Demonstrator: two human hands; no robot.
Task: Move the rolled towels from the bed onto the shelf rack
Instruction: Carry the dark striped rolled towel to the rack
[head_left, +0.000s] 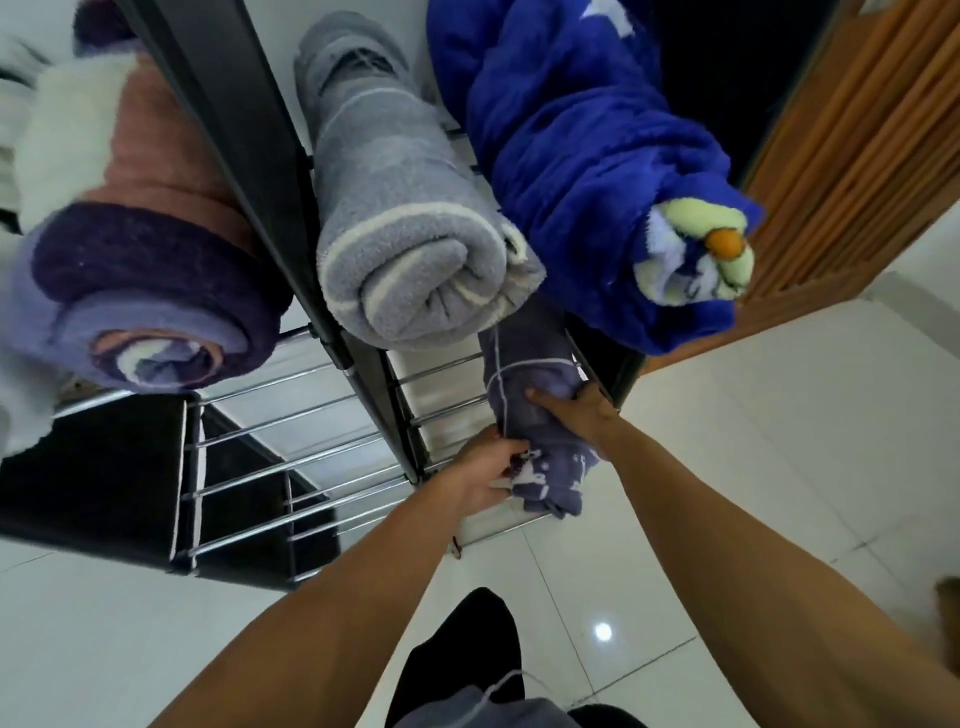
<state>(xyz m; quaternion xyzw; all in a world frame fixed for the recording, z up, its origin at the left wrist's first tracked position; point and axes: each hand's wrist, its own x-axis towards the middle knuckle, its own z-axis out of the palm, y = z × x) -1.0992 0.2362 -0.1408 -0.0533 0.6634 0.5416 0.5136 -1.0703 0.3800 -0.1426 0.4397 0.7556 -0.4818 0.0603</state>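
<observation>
On the shelf rack (322, 457), upper tier, lie three rolled towels: blue (587, 156), grey (410, 244), purple (150, 291). Lower down, my right hand (576, 410) and left hand (493, 467) both clamp a small purple rolled towel (530, 415) between them.

Showing fuzzy, matt fleece on the grey rolled towel w/ white stripes (415, 260); looking plusher on the bright blue rolled towel (587, 171). Gleaming as smooth polished metal across the chrome rack bars (291, 421), w/ matt black frame posts (249, 135). Reflecting light off glossy white floor tiles (727, 415). Showing ribbed, satin wood grain on the orange-brown door panel (852, 156).
</observation>
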